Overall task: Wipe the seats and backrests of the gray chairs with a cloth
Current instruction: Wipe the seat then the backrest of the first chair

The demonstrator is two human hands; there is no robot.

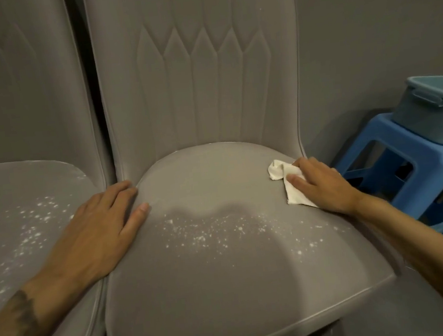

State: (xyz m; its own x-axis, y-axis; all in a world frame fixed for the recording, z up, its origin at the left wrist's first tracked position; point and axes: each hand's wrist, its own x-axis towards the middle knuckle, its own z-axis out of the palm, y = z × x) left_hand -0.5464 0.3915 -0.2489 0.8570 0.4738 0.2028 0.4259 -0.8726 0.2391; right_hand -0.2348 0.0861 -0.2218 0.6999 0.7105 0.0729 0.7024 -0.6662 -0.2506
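Note:
A gray padded chair stands in front of me, its seat (pixel 226 272) dusted with a band of white specks across the middle and its quilted backrest (pixel 199 82) upright behind. My right hand (pixel 324 183) presses a crumpled white cloth (pixel 285 180) flat against the seat's right edge, fingers straight. My left hand (pixel 103 231) rests flat on the seat's left edge, fingers spread, holding nothing. A second gray chair sits at the left; its seat (pixel 22 223) carries white specks and its backrest (pixel 17 80) rises behind.
A blue plastic stool (pixel 398 175) stands close to the right of the chair, with a blue-gray lidded tub (pixel 435 115) on top. A gray wall (pixel 378 25) runs behind the chairs.

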